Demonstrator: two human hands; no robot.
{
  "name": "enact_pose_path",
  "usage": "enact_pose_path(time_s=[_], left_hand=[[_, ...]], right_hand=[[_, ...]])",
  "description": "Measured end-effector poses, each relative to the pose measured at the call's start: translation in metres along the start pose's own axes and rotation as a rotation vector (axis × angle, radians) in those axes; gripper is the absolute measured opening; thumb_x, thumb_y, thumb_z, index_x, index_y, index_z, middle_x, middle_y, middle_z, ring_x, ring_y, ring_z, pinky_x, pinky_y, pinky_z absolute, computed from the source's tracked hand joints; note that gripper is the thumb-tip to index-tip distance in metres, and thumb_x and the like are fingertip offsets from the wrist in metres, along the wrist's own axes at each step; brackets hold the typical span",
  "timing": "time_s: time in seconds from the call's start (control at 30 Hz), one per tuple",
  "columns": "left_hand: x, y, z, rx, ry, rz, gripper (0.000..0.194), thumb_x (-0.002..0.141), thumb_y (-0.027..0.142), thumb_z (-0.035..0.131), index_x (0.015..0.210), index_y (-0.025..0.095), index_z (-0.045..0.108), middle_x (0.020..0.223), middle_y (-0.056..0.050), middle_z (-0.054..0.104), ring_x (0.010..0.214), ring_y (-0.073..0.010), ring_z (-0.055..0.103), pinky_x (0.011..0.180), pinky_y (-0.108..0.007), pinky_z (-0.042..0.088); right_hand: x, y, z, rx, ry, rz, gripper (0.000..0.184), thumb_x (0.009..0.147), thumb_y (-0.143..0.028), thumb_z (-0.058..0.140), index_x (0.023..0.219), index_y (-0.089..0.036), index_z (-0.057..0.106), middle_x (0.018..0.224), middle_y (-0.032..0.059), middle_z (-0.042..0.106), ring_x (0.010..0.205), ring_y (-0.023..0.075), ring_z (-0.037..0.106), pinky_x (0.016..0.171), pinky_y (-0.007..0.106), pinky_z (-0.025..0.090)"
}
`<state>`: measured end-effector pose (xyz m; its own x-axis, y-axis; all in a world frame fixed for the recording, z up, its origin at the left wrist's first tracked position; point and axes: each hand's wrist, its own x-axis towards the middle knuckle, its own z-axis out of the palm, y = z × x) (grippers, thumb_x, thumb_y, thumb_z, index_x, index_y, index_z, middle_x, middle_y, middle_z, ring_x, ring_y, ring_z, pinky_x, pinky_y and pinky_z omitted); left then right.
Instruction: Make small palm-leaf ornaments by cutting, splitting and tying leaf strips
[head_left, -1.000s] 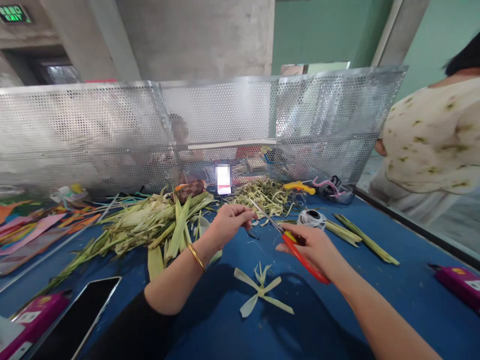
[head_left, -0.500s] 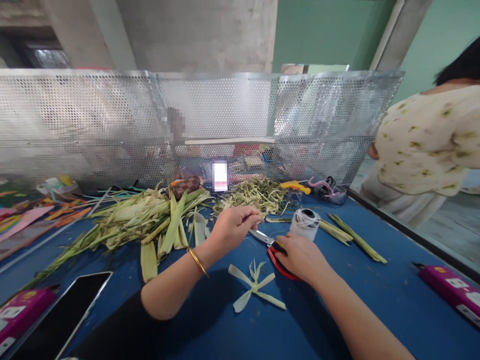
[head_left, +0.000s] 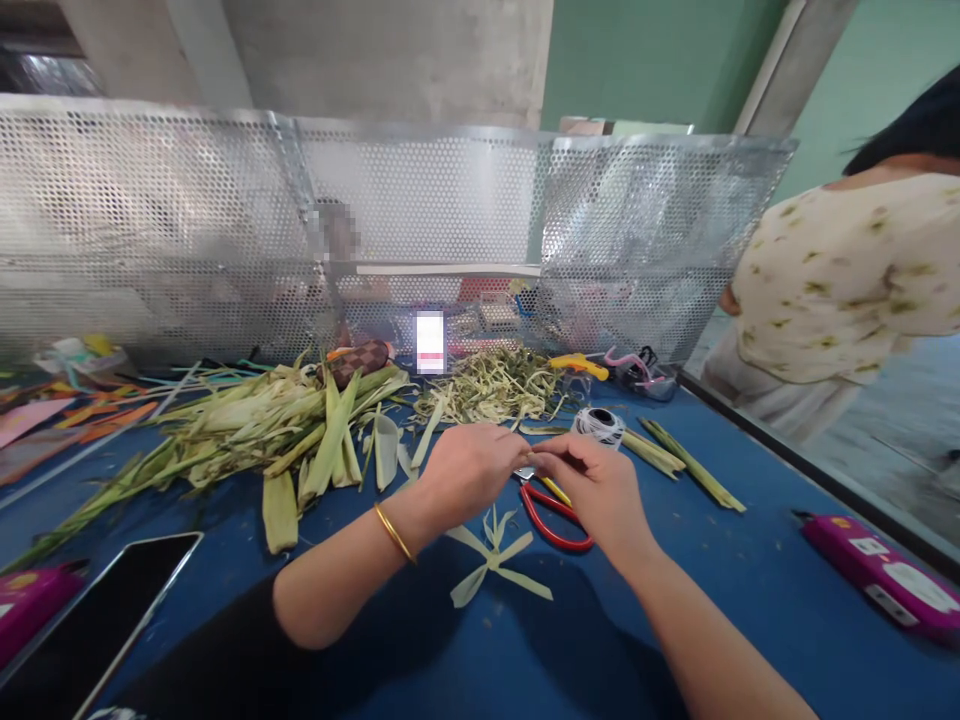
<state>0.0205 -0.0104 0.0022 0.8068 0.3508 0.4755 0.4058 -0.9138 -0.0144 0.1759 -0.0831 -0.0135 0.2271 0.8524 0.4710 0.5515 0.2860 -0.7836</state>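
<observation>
My left hand (head_left: 471, 475), with a gold bangle at the wrist, is closed in a pinch above the blue table (head_left: 420, 660). Fingertip to fingertip with it, my right hand (head_left: 604, 490) also pinches. Whatever lies between the fingers is too small and covered to name. Beneath my hands, scissors (head_left: 559, 543) with red and yellow handles lie on the table, blades partly hidden. A star of pale husk strips (head_left: 493, 562) lies nearer to me. Behind my right hand stands a spool of white thread (head_left: 598, 425), its lower part covered.
A heap of green husks (head_left: 247, 430) lies left, shredded strips (head_left: 495, 385) at the back. A phone (head_left: 112, 610) is at front left, a purple box-like device (head_left: 874, 570) at right. A perforated metal screen (head_left: 442, 200) closes the back. A person (head_left: 840, 280) stands right.
My right hand has come off the scissors and moved left and up to meet my left fingertips. The scissors now lie on the table. The whole view has shifted slightly.
</observation>
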Motion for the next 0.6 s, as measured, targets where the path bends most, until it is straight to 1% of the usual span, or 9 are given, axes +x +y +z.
enact_pose_path(time_s=[0.1, 0.2, 0.27, 0.33, 0.4, 0.47, 0.5, 0.57, 0.6], left_hand=[[0.0, -0.001, -0.001, 0.112, -0.05, 0.054, 0.024, 0.092, 0.025, 0.043, 0.079, 0.014, 0.06, 0.073, -0.006, 0.063, 0.068, -0.0171, 0.055, 0.061, -0.028, 0.037], [0.001, 0.0, -0.002, 0.16, -0.063, 0.149, 0.024, 0.092, 0.02, 0.041, 0.077, 0.013, 0.059, 0.072, -0.006, 0.062, 0.067, -0.0168, 0.054, 0.063, -0.029, 0.039], [0.001, -0.001, -0.003, 0.123, -0.059, 0.2, 0.025, 0.092, 0.018, 0.041, 0.075, 0.014, 0.06, 0.071, -0.006, 0.061, 0.067, -0.0167, 0.053, 0.065, -0.03, 0.04], [0.002, -0.004, -0.004, 0.022, -0.051, 0.193, 0.025, 0.091, 0.019, 0.043, 0.075, 0.014, 0.062, 0.07, -0.006, 0.062, 0.068, -0.0166, 0.054, 0.069, -0.031, 0.042], [0.003, -0.006, -0.003, -0.155, -0.021, 0.095, 0.021, 0.089, 0.021, 0.047, 0.08, 0.015, 0.065, 0.073, -0.006, 0.065, 0.071, -0.0165, 0.057, 0.072, -0.031, 0.043], [0.003, -0.007, 0.001, -0.435, 0.048, -0.09, 0.015, 0.084, 0.024, 0.055, 0.09, 0.017, 0.068, 0.079, -0.006, 0.068, 0.075, -0.0161, 0.059, 0.073, -0.03, 0.045], [0.004, -0.006, 0.004, -0.609, 0.094, -0.2, 0.017, 0.081, 0.026, 0.06, 0.094, 0.017, 0.068, 0.081, -0.005, 0.069, 0.075, -0.0158, 0.06, 0.073, -0.03, 0.046], [0.004, -0.001, 0.012, -0.965, 0.166, -0.394, 0.02, 0.074, 0.028, 0.067, 0.091, 0.017, 0.069, 0.078, -0.004, 0.07, 0.073, -0.0152, 0.061, 0.072, -0.029, 0.048], [0.005, 0.003, 0.015, -1.13, 0.203, -0.45, 0.019, 0.072, 0.029, 0.068, 0.086, 0.016, 0.07, 0.077, -0.004, 0.07, 0.072, -0.0155, 0.061, 0.071, -0.029, 0.049]], right_hand=[[0.002, 0.001, -0.002, -0.019, -0.074, 0.077, 0.018, 0.075, -0.035, 0.061, 0.072, -0.02, 0.07, 0.06, 0.0006, 0.068, 0.058, 0.0166, 0.06, 0.056, 0.027, 0.045], [0.004, 0.004, -0.001, 0.101, -0.165, 0.231, 0.014, 0.071, -0.032, 0.062, 0.069, -0.019, 0.067, 0.055, 0.0, 0.066, 0.054, 0.0159, 0.061, 0.053, 0.026, 0.047], [0.005, 0.006, 0.0, 0.242, -0.214, 0.328, 0.013, 0.067, -0.031, 0.065, 0.064, -0.018, 0.065, 0.053, -0.0007, 0.064, 0.051, 0.0151, 0.06, 0.052, 0.026, 0.048], [0.006, 0.007, 0.002, 0.371, -0.22, 0.392, 0.016, 0.063, -0.032, 0.069, 0.062, -0.018, 0.063, 0.051, -0.0014, 0.062, 0.05, 0.014, 0.059, 0.051, 0.026, 0.048], [0.005, 0.007, 0.004, 0.46, -0.18, 0.428, 0.02, 0.06, -0.035, 0.072, 0.062, -0.017, 0.063, 0.051, -0.0015, 0.062, 0.049, 0.013, 0.059, 0.052, 0.025, 0.048], [0.005, 0.005, 0.005, 0.531, -0.12, 0.447, 0.024, 0.058, -0.037, 0.075, 0.064, -0.016, 0.065, 0.053, -0.001, 0.063, 0.05, 0.0123, 0.059, 0.054, 0.026, 0.049], [0.005, 0.004, 0.005, 0.566, -0.092, 0.455, 0.026, 0.057, -0.039, 0.076, 0.065, -0.016, 0.065, 0.055, -0.0007, 0.064, 0.05, 0.012, 0.059, 0.055, 0.026, 0.05], [0.004, 0.003, 0.006, 0.648, -0.048, 0.467, 0.029, 0.056, -0.04, 0.078, 0.067, -0.016, 0.066, 0.058, -0.0004, 0.065, 0.05, 0.011, 0.058, 0.055, 0.026, 0.05], [0.004, 0.003, 0.006, 0.695, -0.035, 0.473, 0.03, 0.055, -0.039, 0.08, 0.067, -0.016, 0.067, 0.058, -0.0005, 0.065, 0.049, 0.0103, 0.058, 0.054, 0.025, 0.049]])
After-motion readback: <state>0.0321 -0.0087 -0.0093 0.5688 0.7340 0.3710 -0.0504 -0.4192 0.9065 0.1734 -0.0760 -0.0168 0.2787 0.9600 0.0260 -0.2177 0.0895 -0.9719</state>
